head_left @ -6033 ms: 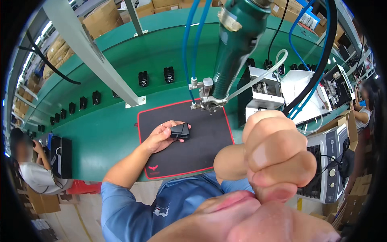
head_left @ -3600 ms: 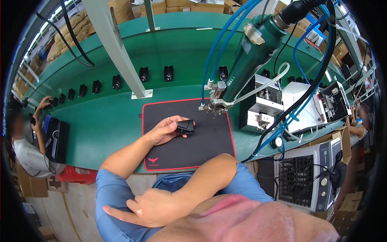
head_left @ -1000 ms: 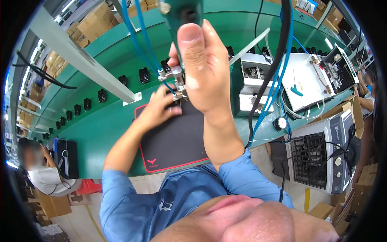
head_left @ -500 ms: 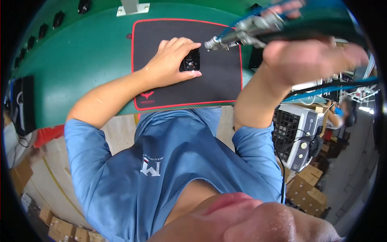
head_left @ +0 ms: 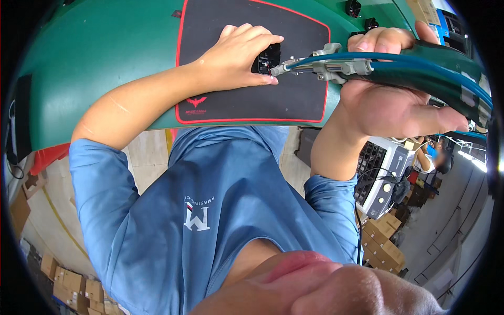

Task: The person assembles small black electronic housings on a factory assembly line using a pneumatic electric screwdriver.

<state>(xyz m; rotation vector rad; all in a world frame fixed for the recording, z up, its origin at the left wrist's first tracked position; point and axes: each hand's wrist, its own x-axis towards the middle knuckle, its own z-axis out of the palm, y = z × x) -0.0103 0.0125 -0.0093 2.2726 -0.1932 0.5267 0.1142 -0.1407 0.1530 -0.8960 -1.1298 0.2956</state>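
My left hand (head_left: 230, 59) rests on the dark mat (head_left: 241, 107), its thumb and fingers closed around the sides of a small black square housing (head_left: 268, 56). In my right hand (head_left: 391, 107) is a black power screwdriver (head_left: 430, 68) with a metal nose and a blue hose along it. The screwdriver lies nearly level in the picture, its tip at the lower right edge of the housing, close to my left thumb. Whether the tip touches a screw is too small to tell.
The red-edged mat lies on a green table (head_left: 126, 68). Small black units (head_left: 353, 8) stand at the far right. Below the table's right side is a white-and-grey machine (head_left: 386, 178) with knobs. Cardboard boxes (head_left: 383, 244) are stacked on the floor, and another person works at the right.
The screwdriver has come down and its tip has reached the housing's edge. My left hand still grips the housing. The whole view has shifted, with the mat appearing higher.
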